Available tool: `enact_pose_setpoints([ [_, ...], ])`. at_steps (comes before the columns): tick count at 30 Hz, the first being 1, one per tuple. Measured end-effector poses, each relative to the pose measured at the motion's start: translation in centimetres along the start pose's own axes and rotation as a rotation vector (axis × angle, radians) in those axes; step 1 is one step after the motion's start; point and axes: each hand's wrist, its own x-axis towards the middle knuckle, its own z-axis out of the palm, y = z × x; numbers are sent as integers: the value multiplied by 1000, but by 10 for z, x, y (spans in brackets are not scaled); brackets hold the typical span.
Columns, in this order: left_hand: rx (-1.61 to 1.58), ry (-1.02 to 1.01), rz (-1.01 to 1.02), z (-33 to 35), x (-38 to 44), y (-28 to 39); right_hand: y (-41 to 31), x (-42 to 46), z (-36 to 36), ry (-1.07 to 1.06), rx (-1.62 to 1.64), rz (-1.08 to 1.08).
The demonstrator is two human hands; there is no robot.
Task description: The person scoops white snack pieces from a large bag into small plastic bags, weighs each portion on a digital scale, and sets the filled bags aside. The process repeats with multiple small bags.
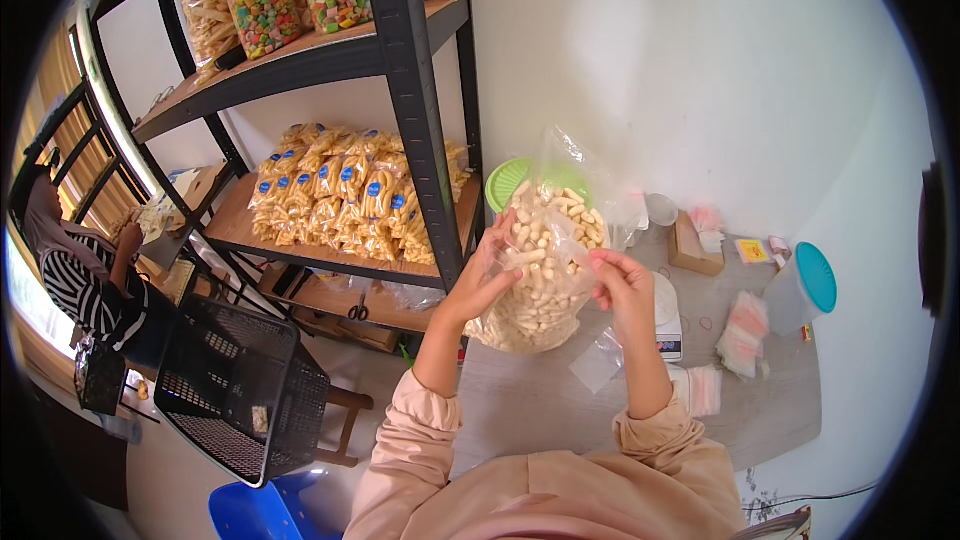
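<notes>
A large clear plastic bag [536, 319] full of pale finger-shaped snacks stands upright on the table, its mouth open at the top. Over that mouth, a small clear plastic bag [564, 234] is stretched between my hands. My left hand [480, 277] grips its left side, with a few snack sticks [529, 256] beside the thumb. The opposite edge is pinched between the thumb and fingers of my right hand [624, 281]. A white digital kitchen scale [667, 345] sits partly hidden behind my right forearm. Flat on the table lies another clear bag [598, 361].
Left of the table [517, 420] stands a black metal shelf [431, 127] with packed snack bags [345, 187]. A black plastic basket [232, 382] and blue bin [262, 510] are lower left. A teal-lidded container [799, 292] and bundled bags [744, 334] sit right. Another person [90, 277] is far left.
</notes>
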Motion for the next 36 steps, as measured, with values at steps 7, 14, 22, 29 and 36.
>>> enact_pose_setpoints([
  [7, 6, 33, -28, 7, -8, 13, 2, 4, 0, -60, 144, 15],
  [14, 78, 130, 51, 9, -10, 19, -1, 4, -14, -69, 321, 11],
  [22, 211, 259, -5, 20, -26, 56, 6, 5, -33, -46, 347, -166],
  [29, 279, 56, -44, 25, -26, 77, -12, 0, -60, 29, 334, -291],
  [36, 290, -99, -102, 29, -31, 85, -34, -24, -88, -125, 419, -246],
])
